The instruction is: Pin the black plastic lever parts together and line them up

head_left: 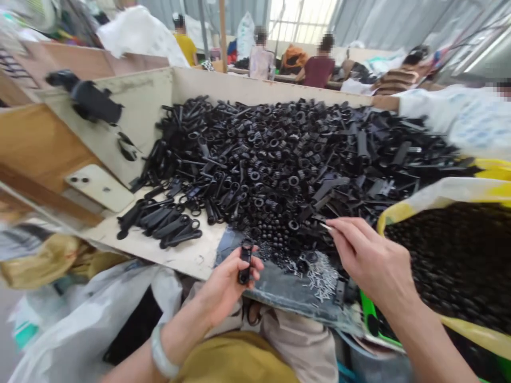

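A yellow-rimmed sack [395, 211] of dark parts [459, 266]; a co-worker [321, 69] beyond; white plastic bags [80, 324] below.

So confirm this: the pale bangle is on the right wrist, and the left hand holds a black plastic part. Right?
Not right: the pale bangle is on the left wrist, not the right, as the head view shows. The left hand does hold a black plastic part.
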Available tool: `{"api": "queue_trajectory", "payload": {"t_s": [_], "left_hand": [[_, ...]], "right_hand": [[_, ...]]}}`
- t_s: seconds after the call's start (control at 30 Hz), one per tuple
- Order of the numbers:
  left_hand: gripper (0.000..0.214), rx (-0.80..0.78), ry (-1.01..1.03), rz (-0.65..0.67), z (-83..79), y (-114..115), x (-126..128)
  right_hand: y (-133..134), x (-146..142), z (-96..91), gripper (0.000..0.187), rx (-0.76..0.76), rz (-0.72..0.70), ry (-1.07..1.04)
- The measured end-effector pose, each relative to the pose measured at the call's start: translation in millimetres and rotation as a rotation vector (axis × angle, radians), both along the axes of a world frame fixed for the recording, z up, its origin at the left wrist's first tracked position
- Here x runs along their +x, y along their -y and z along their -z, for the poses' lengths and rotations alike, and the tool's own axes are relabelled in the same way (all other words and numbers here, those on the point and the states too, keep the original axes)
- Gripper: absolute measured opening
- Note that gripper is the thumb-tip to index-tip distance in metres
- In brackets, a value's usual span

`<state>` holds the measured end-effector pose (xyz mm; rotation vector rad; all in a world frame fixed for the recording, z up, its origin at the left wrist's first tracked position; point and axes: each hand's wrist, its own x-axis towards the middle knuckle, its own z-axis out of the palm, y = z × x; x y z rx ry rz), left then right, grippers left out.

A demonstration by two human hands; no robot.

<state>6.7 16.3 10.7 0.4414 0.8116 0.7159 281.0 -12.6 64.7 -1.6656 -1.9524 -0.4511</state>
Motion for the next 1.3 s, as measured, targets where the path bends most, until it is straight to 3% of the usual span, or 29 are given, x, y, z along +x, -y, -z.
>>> {"api": "queue_trajectory", "payload": {"t_s": [0.07, 0.17, 0.23, 0.33, 0.5, 0.67, 0.87, 1.0, 1.13, 1.3], "left_hand": [[0.039, 0.012, 0.006, -0.029, 1.8, -0.2, -3.0], [0.034, 0.017, 0.038, -0.047, 1.2, 3.6, -3.5], [0.031, -0.007, 0.065, -0.08, -0.1, 8.4, -2.0], [0.034, -0.037, 0.058, -0.152, -0.1, 16.9, 0.4], [0.041, 0.021, 0.059, -0.27, 5.9, 22.2, -0.5], [0.039, 0.003, 0.072, -0.386, 9.3, 16.6, -2.8], [0.03, 0.093, 0.116, -0.27, 8.0, 17.6, 1.3], [0.029, 0.158, 0.089, -0.227, 7.6, 19.6, 4.7], [0.032, 0.174, 0.087, -0.22, 8.5, 21.9, 8.7], [0.032, 0.126, 0.098, -0.222, 10.0, 22.6, 10.4]], "right_hand": [[10.0, -25.2, 0.6, 0.02, -0.137, -0.219, -0.261], [15.7, -67.5, 18.7, 0.021, -0.404, -0.442, -0.632], [10.8, -92.5, 37.6, 0.024, -0.489, -0.485, -0.791], [-1.5, -120.6, 62.6, 0.025, -0.427, -0.406, -0.886], [-1.9, -148.1, 78.1, 0.036, -0.247, -0.178, -0.92], [18.6, -152.1, 84.3, 0.027, -0.172, -0.271, -0.668], [22.1, -137.8, 82.4, 0.027, -0.099, -0.26, -0.611], [17.2, -129.3, 77.1, 0.029, -0.018, -0.267, -0.44], [12.0, -129.2, 78.1, 0.025, 0.027, -0.141, -0.293], [8.2, -121.7, 78.3, 0.021, 0.028, -0.099, -0.476]]}}
